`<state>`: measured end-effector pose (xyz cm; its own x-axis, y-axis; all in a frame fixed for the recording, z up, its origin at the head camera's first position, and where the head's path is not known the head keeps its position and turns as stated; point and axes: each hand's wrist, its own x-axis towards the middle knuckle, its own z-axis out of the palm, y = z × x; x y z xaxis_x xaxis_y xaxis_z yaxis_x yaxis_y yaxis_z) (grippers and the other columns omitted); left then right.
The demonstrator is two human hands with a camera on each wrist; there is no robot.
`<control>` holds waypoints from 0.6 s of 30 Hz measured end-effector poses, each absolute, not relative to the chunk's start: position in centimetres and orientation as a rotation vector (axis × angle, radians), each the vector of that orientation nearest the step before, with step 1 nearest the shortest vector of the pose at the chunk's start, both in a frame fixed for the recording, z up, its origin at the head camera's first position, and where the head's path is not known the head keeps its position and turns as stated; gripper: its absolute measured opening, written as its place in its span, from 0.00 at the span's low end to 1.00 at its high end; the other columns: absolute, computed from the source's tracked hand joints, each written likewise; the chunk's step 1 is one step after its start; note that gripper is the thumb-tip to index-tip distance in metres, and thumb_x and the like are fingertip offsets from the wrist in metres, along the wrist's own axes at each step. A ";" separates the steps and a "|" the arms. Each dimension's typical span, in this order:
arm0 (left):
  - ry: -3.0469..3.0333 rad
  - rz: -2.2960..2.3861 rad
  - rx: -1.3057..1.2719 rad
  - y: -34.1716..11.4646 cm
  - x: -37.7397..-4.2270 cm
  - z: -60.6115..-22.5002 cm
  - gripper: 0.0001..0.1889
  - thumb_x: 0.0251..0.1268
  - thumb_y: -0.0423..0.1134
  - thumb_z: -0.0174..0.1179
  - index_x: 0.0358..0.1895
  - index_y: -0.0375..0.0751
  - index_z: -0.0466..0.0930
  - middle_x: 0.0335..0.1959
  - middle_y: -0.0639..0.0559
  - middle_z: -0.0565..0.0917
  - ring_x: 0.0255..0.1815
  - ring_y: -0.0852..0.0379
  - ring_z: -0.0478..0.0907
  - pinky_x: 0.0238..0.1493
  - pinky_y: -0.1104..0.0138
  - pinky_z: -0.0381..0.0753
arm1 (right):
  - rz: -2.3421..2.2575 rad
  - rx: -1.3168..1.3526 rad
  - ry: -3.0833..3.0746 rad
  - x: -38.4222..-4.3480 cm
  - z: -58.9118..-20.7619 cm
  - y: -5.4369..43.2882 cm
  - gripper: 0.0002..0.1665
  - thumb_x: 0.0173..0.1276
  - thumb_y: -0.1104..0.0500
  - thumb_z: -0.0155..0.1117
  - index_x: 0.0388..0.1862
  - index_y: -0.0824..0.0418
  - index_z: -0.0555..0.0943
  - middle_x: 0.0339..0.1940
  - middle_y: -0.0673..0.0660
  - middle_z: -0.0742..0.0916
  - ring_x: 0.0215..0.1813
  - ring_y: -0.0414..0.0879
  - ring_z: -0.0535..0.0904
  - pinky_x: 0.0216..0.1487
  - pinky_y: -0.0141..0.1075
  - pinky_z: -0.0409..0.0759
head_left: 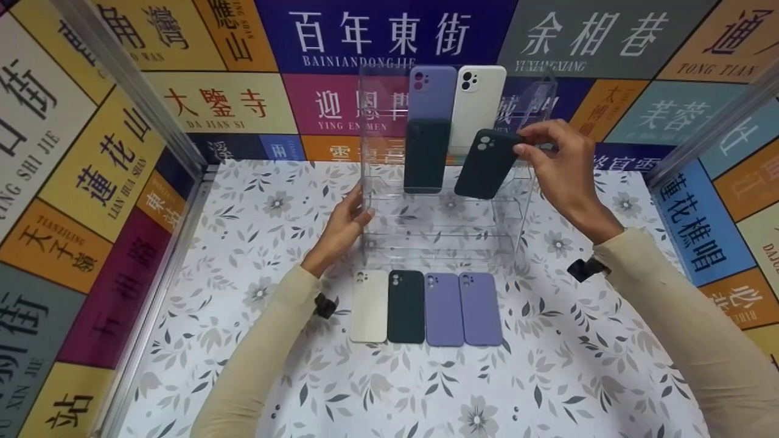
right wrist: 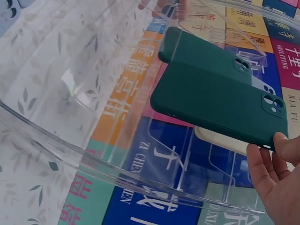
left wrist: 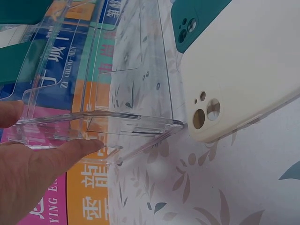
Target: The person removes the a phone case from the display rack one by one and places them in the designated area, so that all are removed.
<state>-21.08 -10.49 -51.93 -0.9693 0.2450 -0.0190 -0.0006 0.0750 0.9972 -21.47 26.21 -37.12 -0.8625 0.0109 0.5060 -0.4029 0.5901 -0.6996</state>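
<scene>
Printed walls: panels in blue, yellow, magenta, orange and grey-green, lettered 百年東街 BAINIANDONGJIE, 余相巷 YUXIANGXIANG, 大鑒寺 DA JIAN SI, 迎恩門 YING EN MEN, 蓮花山 LIAN HUA SHAN

Tabletop: white ground, grey flower and leaf pattern

Clear stand: transparent, glossy, plastic-looking, with stepped tiers and flat side panels; placed at the back of the tabletop

Sleeves: two, beige, plain cloth

Left hand: holds the stand's left side panel edge between thumb and fingers

Right hand: thumb and fingertips pinching the held case at its upper right corner

Held dark green case: phone case, matt, flat rectangle with rounded corners; long axis tilted, camera end up and to the right, plain end down and to the left; in front of the stand's right half, beside the shelved green case; contact with the tier cannot be told

Shelved cases, camera ends up: lilac case and white case side by side above; shelved green case overlapping the lilac one's lower part

Tabletop row before the stand, camera ends toward it, long axes parallel: cream case, flat green case, two lilac cases

Camera cutout: rounded holes, held case's corner
</scene>
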 end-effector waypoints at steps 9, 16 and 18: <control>2.163 2.014 0.270 -10.4 -21.1 -52.1 0.40 0.86 0.28 0.53 0.92 0.42 0.46 0.87 0.32 0.61 0.84 0.35 0.68 0.81 0.49 0.73 | 1.184 0.339 -2.385 -20.6 -39.5 27.2 0.08 0.75 0.70 0.74 0.51 0.69 0.90 0.46 0.58 0.89 0.49 0.35 0.85 0.54 0.24 0.86; 2.174 1.993 0.248 -10.5 -21.1 -52.0 0.40 0.86 0.30 0.53 0.92 0.45 0.47 0.87 0.33 0.62 0.83 0.37 0.69 0.81 0.49 0.73 | 1.215 0.370 -2.397 -19.7 -40.7 27.5 0.10 0.73 0.72 0.75 0.51 0.69 0.90 0.47 0.60 0.89 0.49 0.34 0.86 0.51 0.21 0.85; 2.166 2.004 0.241 -10.5 -21.1 -51.9 0.40 0.86 0.29 0.54 0.92 0.45 0.47 0.87 0.34 0.64 0.83 0.37 0.69 0.80 0.49 0.74 | 1.223 0.384 -2.410 -19.4 -41.0 27.6 0.10 0.73 0.72 0.75 0.52 0.69 0.91 0.48 0.61 0.89 0.50 0.35 0.85 0.51 0.20 0.84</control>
<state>-21.10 -10.48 -51.94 -0.9705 0.2399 -0.0225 -0.0039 0.0779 0.9970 -19.38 27.56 -40.98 -0.8786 -0.0587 0.4740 -0.4172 0.5775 -0.7018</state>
